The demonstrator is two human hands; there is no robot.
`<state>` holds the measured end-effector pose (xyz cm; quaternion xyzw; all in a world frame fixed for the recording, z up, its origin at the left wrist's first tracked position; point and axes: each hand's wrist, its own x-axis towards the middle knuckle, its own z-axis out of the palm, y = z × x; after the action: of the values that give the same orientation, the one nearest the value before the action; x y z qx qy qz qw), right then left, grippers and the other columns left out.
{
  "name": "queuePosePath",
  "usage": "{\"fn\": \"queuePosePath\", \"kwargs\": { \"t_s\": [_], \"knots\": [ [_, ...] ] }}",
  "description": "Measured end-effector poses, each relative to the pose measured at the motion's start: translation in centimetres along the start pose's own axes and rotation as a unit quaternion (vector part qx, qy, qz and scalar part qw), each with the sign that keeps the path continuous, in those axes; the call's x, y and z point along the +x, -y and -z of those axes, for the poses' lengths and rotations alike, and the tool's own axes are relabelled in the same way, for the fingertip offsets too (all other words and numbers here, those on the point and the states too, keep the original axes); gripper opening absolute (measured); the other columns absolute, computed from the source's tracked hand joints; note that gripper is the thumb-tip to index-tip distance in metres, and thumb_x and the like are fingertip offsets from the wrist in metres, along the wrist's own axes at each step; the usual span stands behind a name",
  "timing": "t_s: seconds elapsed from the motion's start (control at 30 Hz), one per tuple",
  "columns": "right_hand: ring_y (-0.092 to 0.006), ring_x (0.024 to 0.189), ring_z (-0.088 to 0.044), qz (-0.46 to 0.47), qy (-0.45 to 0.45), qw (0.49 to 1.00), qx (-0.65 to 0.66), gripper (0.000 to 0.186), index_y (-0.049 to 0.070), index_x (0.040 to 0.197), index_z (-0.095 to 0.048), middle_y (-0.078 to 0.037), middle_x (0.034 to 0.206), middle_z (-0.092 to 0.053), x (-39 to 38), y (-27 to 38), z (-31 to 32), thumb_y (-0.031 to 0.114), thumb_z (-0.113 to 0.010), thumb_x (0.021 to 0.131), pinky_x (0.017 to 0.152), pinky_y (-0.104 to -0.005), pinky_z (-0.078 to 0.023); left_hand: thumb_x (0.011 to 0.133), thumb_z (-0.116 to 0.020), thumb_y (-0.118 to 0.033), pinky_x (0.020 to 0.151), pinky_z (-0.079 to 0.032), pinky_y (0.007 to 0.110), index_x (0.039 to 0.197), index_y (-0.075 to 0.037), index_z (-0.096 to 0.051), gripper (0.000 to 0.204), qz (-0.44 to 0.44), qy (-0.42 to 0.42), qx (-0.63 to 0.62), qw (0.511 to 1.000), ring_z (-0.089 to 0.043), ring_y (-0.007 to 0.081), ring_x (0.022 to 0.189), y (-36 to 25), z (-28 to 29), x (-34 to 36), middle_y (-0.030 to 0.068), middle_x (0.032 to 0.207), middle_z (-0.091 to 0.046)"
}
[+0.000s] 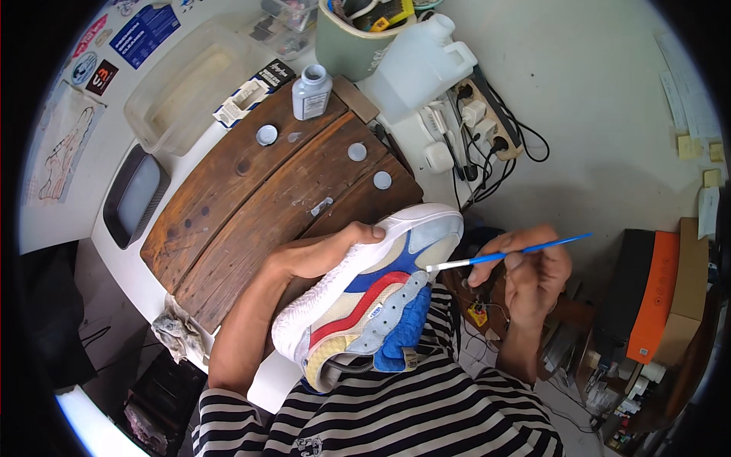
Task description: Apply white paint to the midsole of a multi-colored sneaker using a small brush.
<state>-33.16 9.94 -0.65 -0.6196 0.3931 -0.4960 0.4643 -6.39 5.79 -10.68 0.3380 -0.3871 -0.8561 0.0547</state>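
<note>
My left hand (327, 255) grips a sneaker (392, 279) by its white sole, thumb along the sole's edge. The shoe lies tilted on its side above my lap, with cream, red, blue and pale grey-blue panels, and its tongue hangs toward me. A thin blue paintbrush (533, 247) is pinched in my right hand (533, 278). Its whitish tip meets the shoe's upper near the toe, beside the pale lace strip. Farther off, an uncapped bottle (311, 99) of greyish liquid stands on the wooden board (244, 206). My left fingers under the shoe are hidden.
Small round caps (382, 180) and paint smears lie on the board. Behind it are a small box (247, 99), a clear plastic tub (179, 91), a white jug (419, 65) and a power strip (487, 114) with cables. A crumpled rag (181, 335) hangs at the near-left corner.
</note>
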Motion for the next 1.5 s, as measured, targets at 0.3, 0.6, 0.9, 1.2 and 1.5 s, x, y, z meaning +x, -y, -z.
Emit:
{"fn": "queuePosePath", "kwargs": {
  "t_s": [0.3,0.6,0.9,1.2,1.5],
  "knots": [
    [-0.0213,0.075,-0.073,-0.03,0.008,0.999,0.027,0.008,-0.008,0.107,-0.056,-0.023,0.089,-0.071,-2.7,-1.3,-0.1,-0.004,-0.058,0.1,0.07,-0.0336,-0.065,0.105,-0.038,-0.046,0.091,-0.052,0.028,0.132,0.004,-0.06,0.061,-0.028,-0.049,0.012,0.998,-0.066,0.0161,0.098,0.8,0.1,0.4,0.012,0.12,-0.069],
    [-0.0207,0.075,-0.073,-0.037,-0.004,0.999,0.017,0.008,-0.009,0.107,-0.057,-0.022,0.09,-0.071,-2.7,-1.5,-0.1,-0.005,-0.057,0.1,0.07,-0.0334,-0.065,0.105,-0.038,-0.045,0.09,-0.053,0.029,0.13,0.005,-0.061,0.061,-0.023,-0.043,-0.005,0.999,-0.067,0.0165,0.096,0.4,-0.3,0.1,0.0128,0.117,-0.07],
    [-0.0192,0.074,-0.073,-0.013,0.005,1.0,-0.015,0.008,-0.009,0.106,-0.058,-0.021,0.086,-0.071,-2.4,-1.5,-0.3,-0.008,-0.058,0.098,0.068,-0.032,-0.064,0.105,-0.038,-0.049,0.088,-0.054,0.029,0.129,0.008,-0.061,0.066,-0.033,-0.04,-0.006,0.999,-0.068,0.0177,0.095,0.6,-0.2,0.3,0.0155,0.116,-0.071],
    [-0.0186,0.073,-0.073,-0.003,-0.016,1.0,-0.014,0.008,-0.009,0.105,-0.059,-0.021,0.087,-0.071,-2.4,-1.3,-0.7,-0.01,-0.059,0.096,0.068,-0.0321,-0.064,0.105,-0.038,-0.047,0.088,-0.054,0.028,0.129,0.006,-0.061,0.064,-0.031,-0.028,-0.014,0.999,-0.068,0.0172,0.094,0.8,0.0,0.3,0.015,0.117,-0.071],
    [-0.0184,0.072,-0.073,-0.004,-0.029,0.999,-0.024,0.008,-0.01,0.105,-0.06,-0.02,0.087,-0.071,-2.6,-1.2,-0.5,-0.01,-0.058,0.097,0.067,-0.0314,-0.063,0.104,-0.039,-0.046,0.093,-0.051,0.029,0.131,0.004,-0.061,0.062,-0.026,-0.044,-0.003,0.999,-0.066,0.0166,0.099,0.4,-0.2,0.1,0.0126,0.119,-0.069]
  ]
}}
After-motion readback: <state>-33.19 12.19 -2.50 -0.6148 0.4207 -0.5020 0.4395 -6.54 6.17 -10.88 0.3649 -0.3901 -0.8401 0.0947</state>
